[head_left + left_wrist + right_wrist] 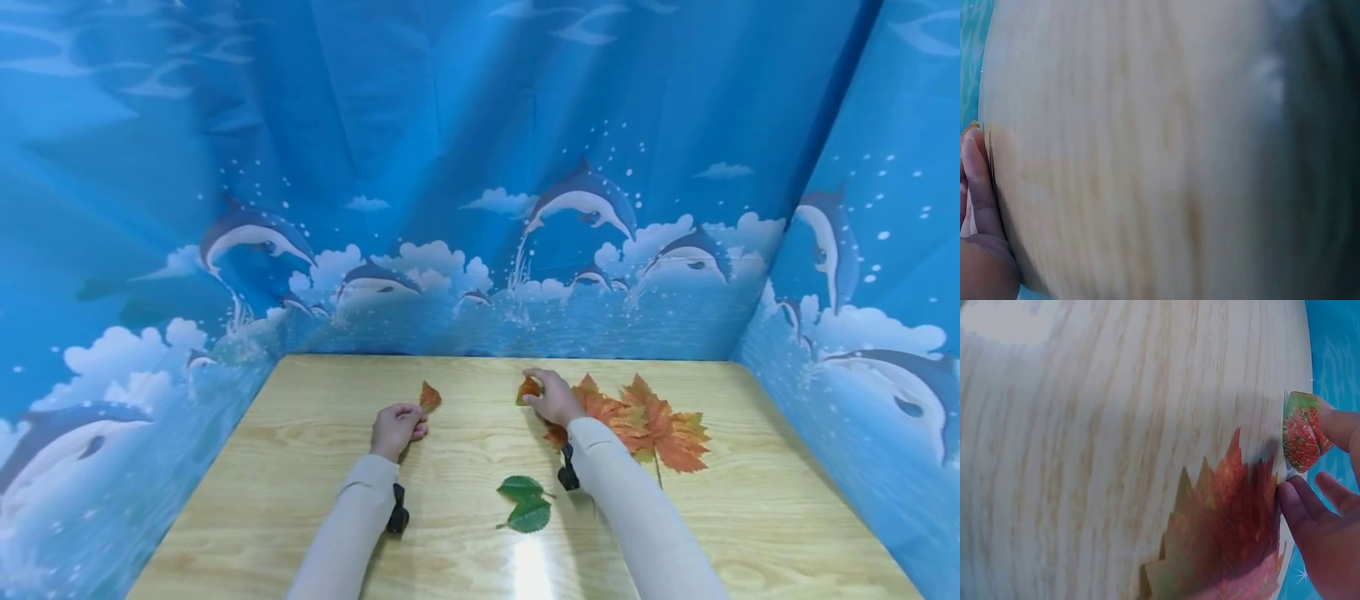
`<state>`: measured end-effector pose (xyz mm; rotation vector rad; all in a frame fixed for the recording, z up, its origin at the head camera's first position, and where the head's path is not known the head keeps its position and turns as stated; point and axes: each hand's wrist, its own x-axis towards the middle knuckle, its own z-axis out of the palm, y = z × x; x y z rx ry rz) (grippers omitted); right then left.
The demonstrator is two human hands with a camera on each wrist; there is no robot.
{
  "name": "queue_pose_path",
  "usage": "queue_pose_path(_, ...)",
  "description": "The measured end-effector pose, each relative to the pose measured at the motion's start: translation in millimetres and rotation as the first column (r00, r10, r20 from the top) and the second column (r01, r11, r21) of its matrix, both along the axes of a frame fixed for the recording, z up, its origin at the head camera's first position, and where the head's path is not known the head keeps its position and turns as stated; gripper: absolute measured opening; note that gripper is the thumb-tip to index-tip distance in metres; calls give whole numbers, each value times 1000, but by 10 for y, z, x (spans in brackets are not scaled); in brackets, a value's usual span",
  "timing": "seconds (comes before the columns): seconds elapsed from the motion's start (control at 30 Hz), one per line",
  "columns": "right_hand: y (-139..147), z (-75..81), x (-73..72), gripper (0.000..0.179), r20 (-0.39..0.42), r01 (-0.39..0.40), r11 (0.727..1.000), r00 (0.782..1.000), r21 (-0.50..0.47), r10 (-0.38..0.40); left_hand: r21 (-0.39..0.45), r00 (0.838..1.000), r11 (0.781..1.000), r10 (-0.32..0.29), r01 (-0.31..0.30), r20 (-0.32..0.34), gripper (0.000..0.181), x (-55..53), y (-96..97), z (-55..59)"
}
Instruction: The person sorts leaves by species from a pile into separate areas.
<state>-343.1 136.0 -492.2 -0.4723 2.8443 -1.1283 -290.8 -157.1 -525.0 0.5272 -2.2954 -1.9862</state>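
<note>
A small orange leaf [430,397] is at the fingertips of my left hand [399,429], which pinches its lower edge. In the left wrist view only a sliver of this leaf [974,125] shows above the fingertips. Farther right, my right hand [557,400] holds a second small leaf, red-orange with a green edge [1304,432], between thumb and fingers. Part of that leaf is hidden by the thumb. Beneath and beside the right hand lie large orange maple leaves [663,425], partly covered by the hand and sleeve.
Two green leaves [529,513] overlap on the wooden table [300,492], between the forearms. A blue dolphin-print curtain [465,167] rises behind the table's far edge and along both sides. Each wrist wears a black device [397,510].
</note>
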Motion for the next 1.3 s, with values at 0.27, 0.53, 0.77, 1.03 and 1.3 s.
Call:
queue_pose_path(0.27,-21,-12,6,41,63,80,996,995,-44,-77,-27,1000,1000,-1,1,2,18,6,15,23)
queue_pose_path(0.53,-32,-56,7,29,-8,123,992,992,-37,-124,-43,1000,999,-7,8,11,18,28,13,41)
queue_pose_path(0.77,16,-68,-1,16,-9,132,987,991,-94,-133,-35,1000,999,-10,10,1,19,26,26,23)
queue_pose_path(1.03,42,-48,25,9,-28,94,994,995,-56,-95,-9,999,1000,-10,10,-41,17,38,18,5)
queue_pose_path(1.3,-5,16,18,13,-97,118,991,987,-66,-124,-71,999,997,-24,21,-28,19,50,15,7)
